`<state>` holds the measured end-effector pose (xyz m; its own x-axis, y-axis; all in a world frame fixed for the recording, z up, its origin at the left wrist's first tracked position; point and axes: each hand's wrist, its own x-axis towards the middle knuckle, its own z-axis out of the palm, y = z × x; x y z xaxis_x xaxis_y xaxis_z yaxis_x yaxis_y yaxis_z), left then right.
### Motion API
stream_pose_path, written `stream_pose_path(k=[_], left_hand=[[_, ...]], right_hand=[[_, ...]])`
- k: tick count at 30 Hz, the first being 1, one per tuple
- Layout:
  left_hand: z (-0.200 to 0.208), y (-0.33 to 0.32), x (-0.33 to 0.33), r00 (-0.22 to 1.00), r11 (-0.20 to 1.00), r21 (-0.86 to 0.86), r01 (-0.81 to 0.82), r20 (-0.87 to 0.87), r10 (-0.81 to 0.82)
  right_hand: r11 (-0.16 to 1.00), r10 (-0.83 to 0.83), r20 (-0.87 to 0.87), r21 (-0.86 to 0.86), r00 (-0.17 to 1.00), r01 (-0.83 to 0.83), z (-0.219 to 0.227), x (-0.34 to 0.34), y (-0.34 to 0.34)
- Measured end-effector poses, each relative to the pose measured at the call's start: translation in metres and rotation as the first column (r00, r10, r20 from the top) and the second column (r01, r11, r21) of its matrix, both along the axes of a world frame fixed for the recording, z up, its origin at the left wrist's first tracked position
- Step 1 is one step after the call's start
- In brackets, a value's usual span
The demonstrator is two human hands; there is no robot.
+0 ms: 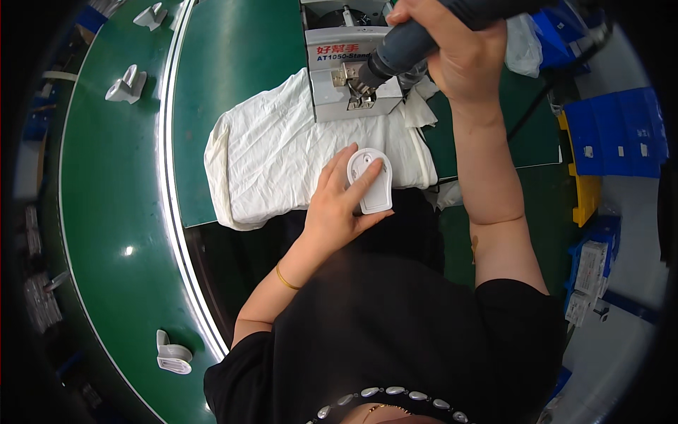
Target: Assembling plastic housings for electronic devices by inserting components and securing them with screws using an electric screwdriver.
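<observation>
My left hand [346, 194] grips a white plastic housing [378, 194], rounded at its far end and flat at its near end. Its hollow side faces up, and my index finger lies across it. My right hand [452, 53] is wrapped round a dark electric screwdriver [402, 53]. The tool slants down to the left, with its tip at the front of a grey screw feeder [357, 99]. Whether a screw sits on the tip is too small to tell. Under the feeder and the housing spreads a crumpled white cloth [275, 155].
To the left runs a green conveyor belt [106, 191] with a pale metal edge, carrying several white plastic parts [127, 85]. Blue bins [614, 134] stand at the right beside a yellow one [587, 198]. A clear plastic bag [522, 46] lies at the back right, near a dark cable.
</observation>
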<state>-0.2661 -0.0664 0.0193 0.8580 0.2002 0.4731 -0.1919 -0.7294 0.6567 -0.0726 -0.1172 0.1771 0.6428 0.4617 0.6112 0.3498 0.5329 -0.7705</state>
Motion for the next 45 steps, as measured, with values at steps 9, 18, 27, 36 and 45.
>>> stream_pose_path(k=[9, 18, 27, 36, 45], left_hand=[[-0.016, 0.007, 0.001, 0.997, 0.996, 0.081, 0.037, 0.062, -0.042], [-0.033, 0.009, 0.002, 0.98, 1.0, -0.01, 0.005, 0.201, -0.003], [-0.027, 0.005, -0.001, 0.982, 0.972, -0.226, -0.07, 0.154, 0.106], [-0.018, 0.005, -0.002, 0.99, 0.967, -0.246, -0.06, 0.108, 0.089], [-0.018, 0.005, -0.002, 0.992, 0.959, -0.278, -0.05, 0.098, 0.081]], right_hand=[[0.915, -0.104, 0.32, -0.341, 0.942, 0.217, 0.02, -0.006, 0.023], [0.911, 0.304, 0.111, 0.257, 0.946, -0.323, -0.025, -0.005, 0.035], [0.989, 0.128, 0.059, -0.078, 0.99, -0.124, -0.02, -0.067, -0.027], [0.987, 0.094, 0.098, -0.141, 0.991, -0.08, -0.023, -0.07, -0.025], [0.977, 0.134, 0.148, -0.186, 0.98, -0.106, -0.024, -0.067, -0.023]])
